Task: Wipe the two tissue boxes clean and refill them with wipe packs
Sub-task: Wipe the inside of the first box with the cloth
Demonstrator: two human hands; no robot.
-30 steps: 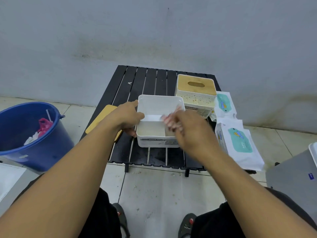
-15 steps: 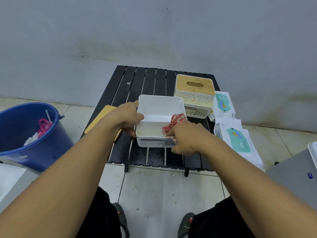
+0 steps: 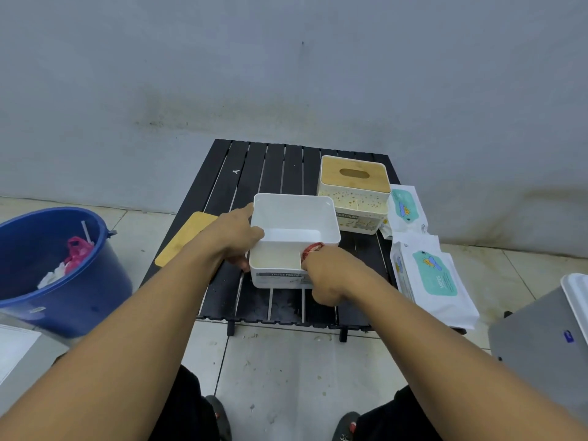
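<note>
Dial centred on the black slatted table (image 3: 273,173), 12 o'clock toward the wall.

(a) Open white tissue box (image 3: 292,214), lid off, toward 6 o'clock. Its near face reads "TISSUE HOLDER". Inside it only a red cloth (image 3: 313,248) shows, at the box's 4 o'clock corner against the right wall.

(b) Left hand (image 3: 234,235) grips the box's 9 o'clock wall, thumb over the rim and fingers curled on the outside.

(c) Right hand (image 3: 331,275) reaches over the near rim, fingers closed round the cloth.

(d) Second tissue box (image 3: 353,205), speckled, at 2 o'clock, just beyond the open box. It is closed by a bamboo lid (image 3: 354,186) with an oval slot, so its contents are hidden.

(e) Loose bamboo lid (image 3: 187,237) lies flat at 9 o'clock, overhanging the table edge.

(f) Two wipe packs on the right edge: far wipe pack (image 3: 405,208) at 3 o'clock, near wipe pack (image 3: 432,278) at 4 o'clock, both sealed.

(g) Blue bucket (image 3: 63,300) on the floor beyond 8 o'clock holds a pink bag (image 3: 78,253) and white scraps (image 3: 51,276).
</note>
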